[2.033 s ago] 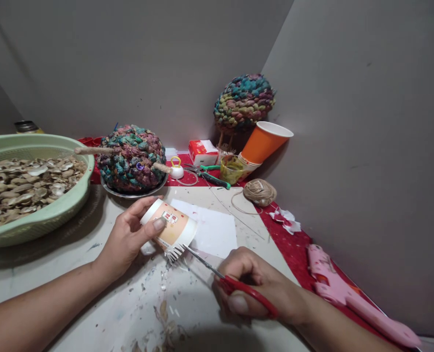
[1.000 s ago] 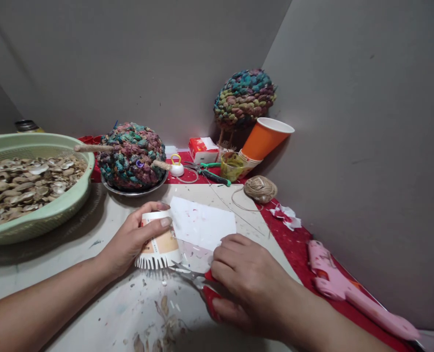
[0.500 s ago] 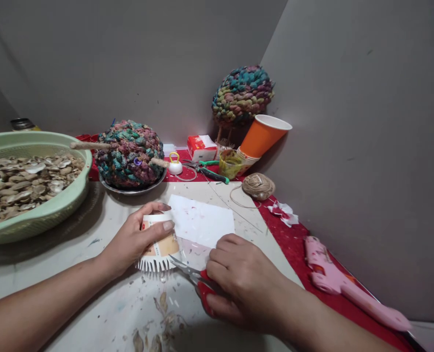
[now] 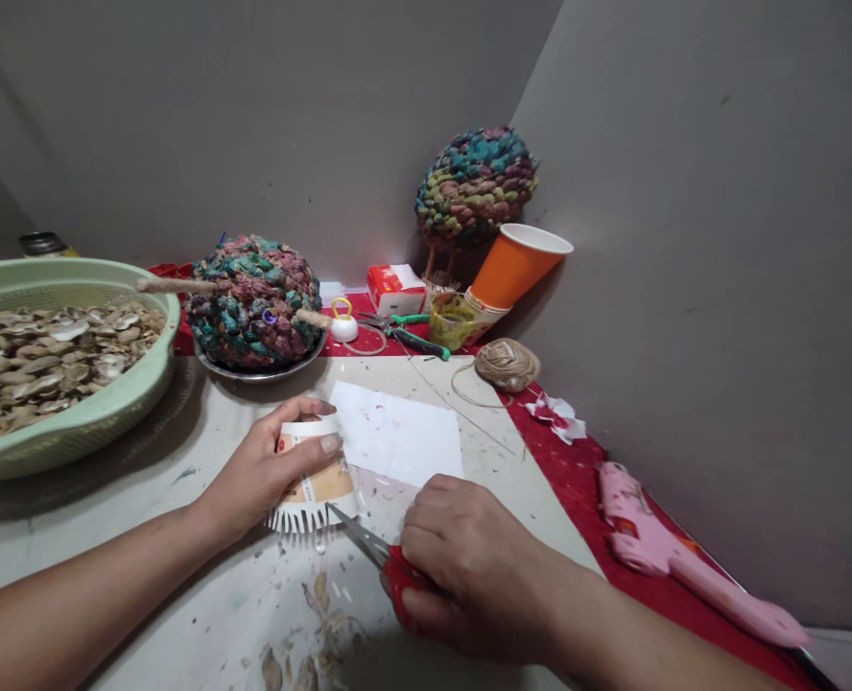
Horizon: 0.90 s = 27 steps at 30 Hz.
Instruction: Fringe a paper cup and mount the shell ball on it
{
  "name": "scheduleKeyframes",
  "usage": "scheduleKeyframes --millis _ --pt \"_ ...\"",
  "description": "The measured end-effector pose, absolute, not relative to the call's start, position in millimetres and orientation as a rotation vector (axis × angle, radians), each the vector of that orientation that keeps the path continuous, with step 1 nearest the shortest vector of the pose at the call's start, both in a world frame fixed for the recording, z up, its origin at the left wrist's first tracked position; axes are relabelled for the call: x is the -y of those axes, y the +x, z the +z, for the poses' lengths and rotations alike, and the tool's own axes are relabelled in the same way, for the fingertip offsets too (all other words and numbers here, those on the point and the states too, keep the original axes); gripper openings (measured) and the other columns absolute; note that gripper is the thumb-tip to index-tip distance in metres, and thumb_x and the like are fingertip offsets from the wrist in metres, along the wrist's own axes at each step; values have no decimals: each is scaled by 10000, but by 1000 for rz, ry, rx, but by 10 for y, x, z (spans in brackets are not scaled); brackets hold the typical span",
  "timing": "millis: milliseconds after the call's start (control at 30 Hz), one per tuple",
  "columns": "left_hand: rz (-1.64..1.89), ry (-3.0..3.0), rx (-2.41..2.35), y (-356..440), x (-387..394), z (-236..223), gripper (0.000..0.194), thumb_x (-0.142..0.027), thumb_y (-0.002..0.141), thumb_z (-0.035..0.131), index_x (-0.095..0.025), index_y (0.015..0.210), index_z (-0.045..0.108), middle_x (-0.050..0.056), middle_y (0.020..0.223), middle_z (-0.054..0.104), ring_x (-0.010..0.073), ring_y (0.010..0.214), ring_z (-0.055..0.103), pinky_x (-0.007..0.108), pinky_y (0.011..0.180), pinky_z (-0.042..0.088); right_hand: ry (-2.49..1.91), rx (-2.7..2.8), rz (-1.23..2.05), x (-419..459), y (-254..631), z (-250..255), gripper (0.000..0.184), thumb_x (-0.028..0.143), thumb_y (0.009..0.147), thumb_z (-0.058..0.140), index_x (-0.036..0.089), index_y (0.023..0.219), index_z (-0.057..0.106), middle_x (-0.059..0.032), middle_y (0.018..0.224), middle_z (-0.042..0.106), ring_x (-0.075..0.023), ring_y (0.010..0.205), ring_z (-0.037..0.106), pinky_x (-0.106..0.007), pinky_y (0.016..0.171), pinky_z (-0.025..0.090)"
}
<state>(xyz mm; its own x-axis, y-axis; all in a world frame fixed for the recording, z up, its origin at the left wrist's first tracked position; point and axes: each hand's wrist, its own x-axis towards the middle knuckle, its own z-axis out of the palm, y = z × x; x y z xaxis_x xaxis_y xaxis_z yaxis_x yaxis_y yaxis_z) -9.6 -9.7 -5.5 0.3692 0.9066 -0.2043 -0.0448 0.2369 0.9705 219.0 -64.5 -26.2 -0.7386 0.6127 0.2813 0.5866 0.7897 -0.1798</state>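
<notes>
My left hand [image 4: 286, 456] is closed around a paper cup [image 4: 318, 485] with an orange and white print, thumb across its front. The cup's lower edge is cut into a fringe of narrow strips. In my right hand [image 4: 469, 566] are scissors [image 4: 368, 544] with red handles, fingers and thumb through the loops. Their blade tips lie at the cup's cut edge, to the right of the finished strips. A white sheet of paper [image 4: 397, 432] lies on the table behind both hands, and shell scraps [image 4: 321, 595] are scattered in front of the cup.
A green basket [image 4: 145, 384] of nut shells stands left. Behind are a shell-covered ball [image 4: 253, 307] in a metal bowl, another ball [image 4: 476, 182], pliers [image 4: 422, 341] and an orange cup [image 4: 516, 269]. Twine [image 4: 507, 366] and a pink glue gun [image 4: 685, 566] lie right.
The scissors have shifted slightly down and left along the cup's edge, and their blades have come closer together. My left hand and the cup stay nearly in place.
</notes>
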Motion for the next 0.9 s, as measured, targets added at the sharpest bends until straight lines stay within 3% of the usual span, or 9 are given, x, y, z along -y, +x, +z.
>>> scheduleKeyframes --millis 433,900 --pt "844 1135 -984 -95 93 -49 409 -419 757 795 -215 1060 612 1 794 649 171 662 608 279 617 476 -896 2693 166 651 2188 -267 156 187 742 553 190 588 524 8 563 581 -133 513 472 -299 592 353" --pt "868 1052 -979 -77 104 -37 441 -432 766 789 -222 1090 576 -7 785 671 152 649 626 254 602 491 -942 2587 136 643 2218 -230 104 200 681 556 189 581 529 3 564 572 -139 527 457 -307 592 319"
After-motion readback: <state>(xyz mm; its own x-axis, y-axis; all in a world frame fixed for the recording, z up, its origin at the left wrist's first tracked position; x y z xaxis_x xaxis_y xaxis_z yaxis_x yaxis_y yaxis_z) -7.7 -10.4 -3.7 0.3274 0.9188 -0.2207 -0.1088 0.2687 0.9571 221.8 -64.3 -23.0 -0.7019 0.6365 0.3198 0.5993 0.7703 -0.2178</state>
